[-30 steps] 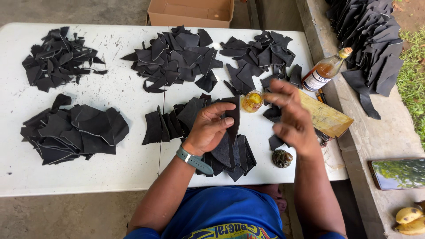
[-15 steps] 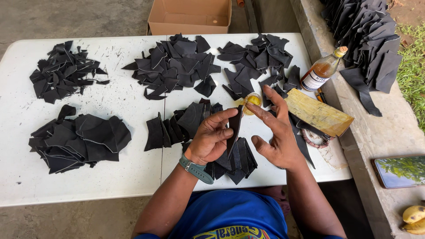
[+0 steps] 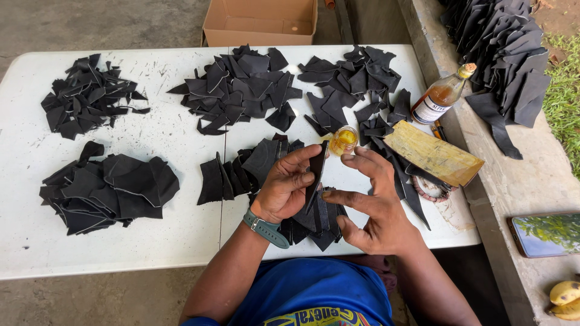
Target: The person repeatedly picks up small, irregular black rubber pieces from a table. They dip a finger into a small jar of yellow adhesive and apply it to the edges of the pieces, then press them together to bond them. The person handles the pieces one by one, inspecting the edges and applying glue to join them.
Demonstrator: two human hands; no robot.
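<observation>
Head camera, looking steeply down, table (image 3: 151, 241) near.

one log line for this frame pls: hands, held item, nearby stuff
left hand: grips black leather piece | right hand: open, fingertips at the piece | nearby: small glue jar, bottle, white table

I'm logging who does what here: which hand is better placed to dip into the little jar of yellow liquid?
Probably the right hand. Its fingers are free and sit just below the small jar, while the left hand is gripping the black strip.
</observation>
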